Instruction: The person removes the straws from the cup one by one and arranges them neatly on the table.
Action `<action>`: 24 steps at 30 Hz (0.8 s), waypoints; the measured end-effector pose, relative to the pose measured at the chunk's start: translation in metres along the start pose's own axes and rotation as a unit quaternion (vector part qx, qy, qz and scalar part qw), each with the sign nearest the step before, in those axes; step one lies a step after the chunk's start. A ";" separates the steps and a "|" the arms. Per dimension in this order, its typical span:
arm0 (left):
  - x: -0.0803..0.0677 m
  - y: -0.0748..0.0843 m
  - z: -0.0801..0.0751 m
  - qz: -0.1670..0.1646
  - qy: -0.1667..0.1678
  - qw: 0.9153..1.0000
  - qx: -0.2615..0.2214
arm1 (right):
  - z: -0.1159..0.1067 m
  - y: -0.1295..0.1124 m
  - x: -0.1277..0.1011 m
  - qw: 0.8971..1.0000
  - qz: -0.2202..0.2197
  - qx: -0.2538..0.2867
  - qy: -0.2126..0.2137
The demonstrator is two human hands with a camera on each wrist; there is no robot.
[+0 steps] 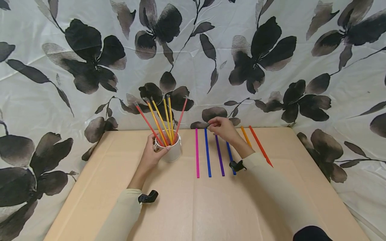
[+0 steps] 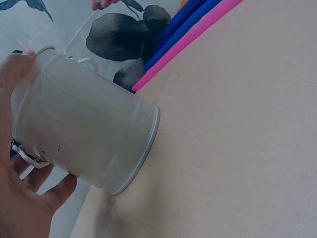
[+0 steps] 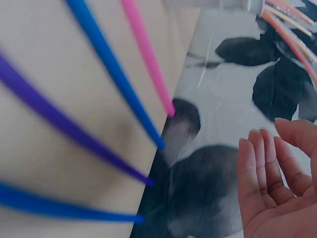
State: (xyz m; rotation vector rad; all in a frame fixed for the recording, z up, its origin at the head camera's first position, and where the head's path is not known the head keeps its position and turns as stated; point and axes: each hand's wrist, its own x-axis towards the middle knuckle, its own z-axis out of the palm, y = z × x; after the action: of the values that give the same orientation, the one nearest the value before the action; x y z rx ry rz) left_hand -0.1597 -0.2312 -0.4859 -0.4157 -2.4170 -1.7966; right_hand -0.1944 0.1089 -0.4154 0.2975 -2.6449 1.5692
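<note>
A white tin cup (image 1: 173, 151) stands on the tan table (image 1: 211, 207) with several red, orange and yellow sticks (image 1: 163, 120) leaning out of it. My left hand (image 1: 151, 152) grips the cup's left side; the left wrist view shows the cup (image 2: 84, 144) between my thumb and fingers (image 2: 22, 198). Pink (image 1: 197, 154), blue (image 1: 207, 154), purple (image 1: 219, 155), second blue (image 1: 230, 157), orange (image 1: 245, 136) and red (image 1: 260, 147) sticks lie side by side to the right. My right hand (image 1: 221, 129) hovers above the blue and purple sticks' far ends, fingers (image 3: 270, 173) loosely bent, holding nothing.
A white cloth with black flower prints (image 1: 193, 60) hangs right behind the table's far edge and down both sides. The near half of the table holds only my two sleeved forearms. The red stick lies close to the right edge.
</note>
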 end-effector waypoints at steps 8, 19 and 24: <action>-0.001 0.001 0.000 -0.008 -0.001 1.000 0.010 | 0.028 -0.021 0.008 0.999 -0.012 0.043 -0.027; 0.000 -0.001 0.000 -0.005 -0.002 1.000 0.006 | 0.063 -0.038 0.018 0.996 -0.018 0.080 -0.040; -0.001 0.000 0.000 -0.006 -0.002 1.000 0.007 | 0.079 -0.041 0.021 0.995 -0.011 0.092 -0.043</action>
State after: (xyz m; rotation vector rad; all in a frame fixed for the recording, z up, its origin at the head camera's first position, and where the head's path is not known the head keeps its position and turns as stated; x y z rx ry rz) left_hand -0.1591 -0.2317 -0.4865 -0.4054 -2.4371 -1.7847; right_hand -0.2033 0.0183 -0.4151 0.4090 -2.5511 1.8376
